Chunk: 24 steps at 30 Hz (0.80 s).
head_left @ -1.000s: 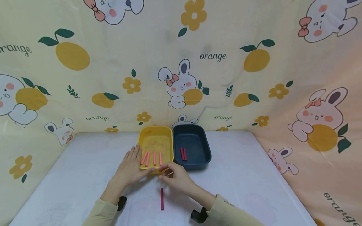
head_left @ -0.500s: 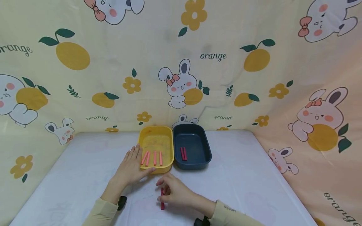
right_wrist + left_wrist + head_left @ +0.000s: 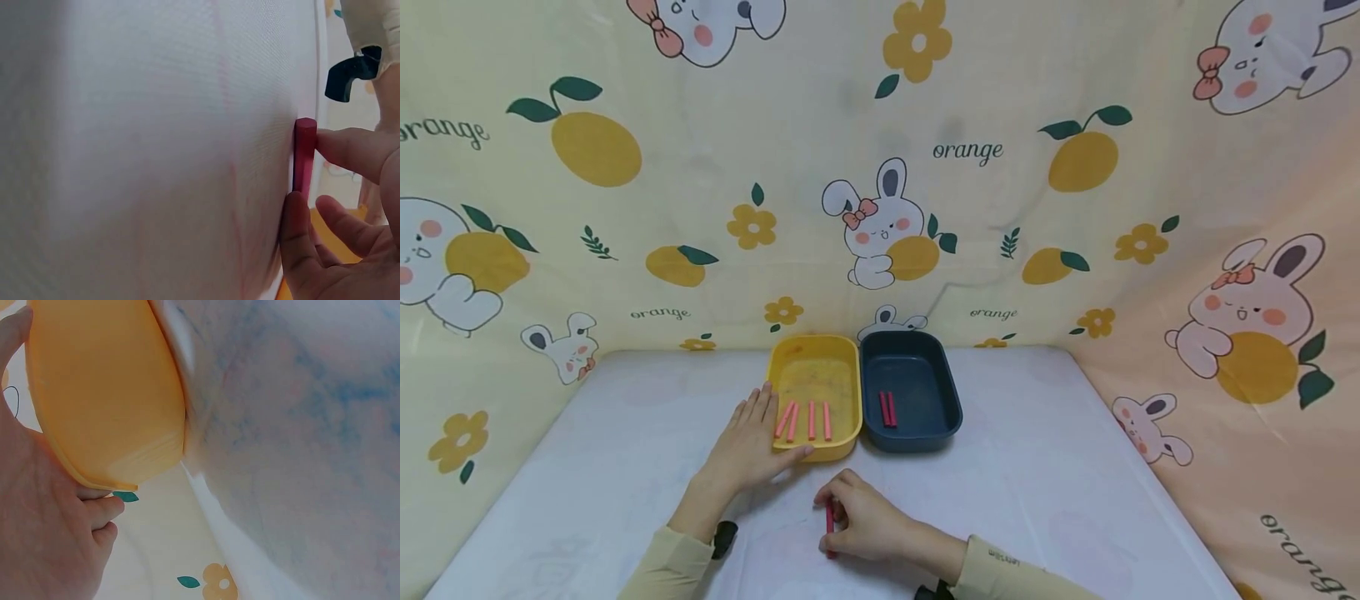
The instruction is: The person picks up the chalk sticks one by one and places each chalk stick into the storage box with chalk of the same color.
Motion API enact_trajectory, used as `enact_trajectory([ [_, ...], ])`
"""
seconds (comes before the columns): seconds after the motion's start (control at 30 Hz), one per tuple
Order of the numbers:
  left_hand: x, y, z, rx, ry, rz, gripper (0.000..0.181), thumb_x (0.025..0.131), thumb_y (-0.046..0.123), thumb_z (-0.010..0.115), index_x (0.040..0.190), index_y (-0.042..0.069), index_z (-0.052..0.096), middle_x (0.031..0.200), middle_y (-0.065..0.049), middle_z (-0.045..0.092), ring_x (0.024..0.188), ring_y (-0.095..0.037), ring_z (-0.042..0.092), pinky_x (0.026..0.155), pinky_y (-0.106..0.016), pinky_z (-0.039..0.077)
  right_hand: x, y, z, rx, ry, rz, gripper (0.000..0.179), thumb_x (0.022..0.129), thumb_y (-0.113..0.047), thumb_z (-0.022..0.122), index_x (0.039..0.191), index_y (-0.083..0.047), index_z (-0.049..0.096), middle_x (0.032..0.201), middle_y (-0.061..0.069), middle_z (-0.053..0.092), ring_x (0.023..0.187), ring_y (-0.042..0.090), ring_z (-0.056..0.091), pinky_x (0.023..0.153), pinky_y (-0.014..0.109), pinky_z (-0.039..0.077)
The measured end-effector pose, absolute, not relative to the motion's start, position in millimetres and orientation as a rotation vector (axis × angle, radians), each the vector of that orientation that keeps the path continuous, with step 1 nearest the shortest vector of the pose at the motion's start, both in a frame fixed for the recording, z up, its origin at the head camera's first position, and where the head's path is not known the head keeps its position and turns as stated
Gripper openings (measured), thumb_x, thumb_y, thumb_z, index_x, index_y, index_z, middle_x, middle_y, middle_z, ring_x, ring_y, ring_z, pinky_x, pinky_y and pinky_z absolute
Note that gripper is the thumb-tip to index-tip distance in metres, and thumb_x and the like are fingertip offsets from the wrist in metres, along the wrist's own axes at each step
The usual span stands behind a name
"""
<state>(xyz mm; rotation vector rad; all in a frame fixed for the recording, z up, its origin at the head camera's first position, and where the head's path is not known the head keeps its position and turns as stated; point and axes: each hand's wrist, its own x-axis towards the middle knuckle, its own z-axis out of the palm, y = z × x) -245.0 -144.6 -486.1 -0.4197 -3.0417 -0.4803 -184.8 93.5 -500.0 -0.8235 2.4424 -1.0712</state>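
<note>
My right hand (image 3: 868, 517) has its thumb and fingers at the two ends of a dark red crayon (image 3: 831, 527), pinching it lengthwise. In the right wrist view, this six-sided crayon (image 3: 304, 153) lies against the white tablecloth with the thumb touching one side. My left hand (image 3: 741, 446) rests along the left side of a yellow tray (image 3: 815, 347), its fingers straight and its thumb across the front rim. Several light pink crayons (image 3: 811, 421) lie in the yellow tray. Two dark red crayons (image 3: 887, 409) lie in the navy tray (image 3: 957, 408) at its right side.
The trays stand side by side at the back of a table covered in white cloth (image 3: 1037, 467). Behind rises a patterned curtain (image 3: 985, 250) with rabbits and oranges. Blue and pink smudges mark the cloth (image 3: 300, 425) in the left wrist view.
My right hand has come back from the yellow tray's front rim toward me, lowered over the dark red crayon and taken hold of it. The left hand has stayed in place.
</note>
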Motion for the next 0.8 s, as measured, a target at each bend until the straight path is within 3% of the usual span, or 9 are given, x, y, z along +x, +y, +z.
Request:
enact_trajectory([
  [0.4,-244.4,-144.9,-486.3,-0.428,-3.023,-0.485,0.118,0.091,0.077,0.056,0.158,-0.014,0.023,0.168,-0.032,0.016,0.156,-0.048,0.018,0.127,-0.059,0.018,-181.8,91.1,-499.5,-0.816,2.471,-1.109,0.045,0.080,-0.014,0.091,0.118,-0.016,0.068,0.106,-0.009,0.050,0.082,-0.002,0.054,0.074,0.015,0.050],
  [0.8,-245.9,-144.6,-487.3,-0.414,-3.033,-0.471,0.117,0.091,0.075,0.058,0.158,-0.014,0.024,0.168,-0.032,0.016,0.156,-0.048,0.018,0.127,-0.059,0.018,-181.8,90.9,-501.4,-0.803,2.372,-1.271,0.047,0.079,-0.002,0.089,0.119,-0.013,0.067,0.111,-0.007,0.051,0.081,0.001,0.060,0.074,0.016,0.055],
])
